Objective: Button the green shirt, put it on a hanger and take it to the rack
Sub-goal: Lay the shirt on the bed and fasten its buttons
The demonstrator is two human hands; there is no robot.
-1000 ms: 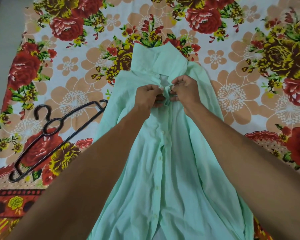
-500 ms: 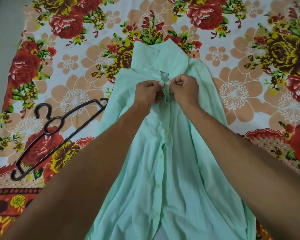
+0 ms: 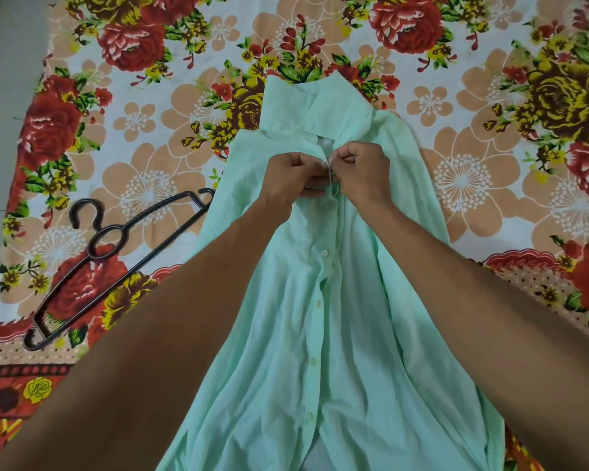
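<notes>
The pale green shirt (image 3: pixel 340 334) lies front-up on a flowered bedsheet, collar at the far end. Several white buttons run down its middle placket and look fastened. My left hand (image 3: pixel 289 176) and my right hand (image 3: pixel 363 173) meet just below the collar. Each pinches one edge of the placket there, fingers curled, knuckles up. A small gap of white shows between the edges above my fingers. A black plastic hanger (image 3: pixel 116 253) lies flat on the sheet to the left of the shirt, its far end tucked at the shirt's edge.
The flowered bedsheet (image 3: pixel 143 137) covers the whole surface under the shirt. A strip of grey floor (image 3: pixel 0 79) shows along the left edge. My forearms cross the lower half of the shirt.
Both hands stay together at the top of the placket, working the same spot with small finger movements. The view has shifted slightly. The hanger has not moved.
</notes>
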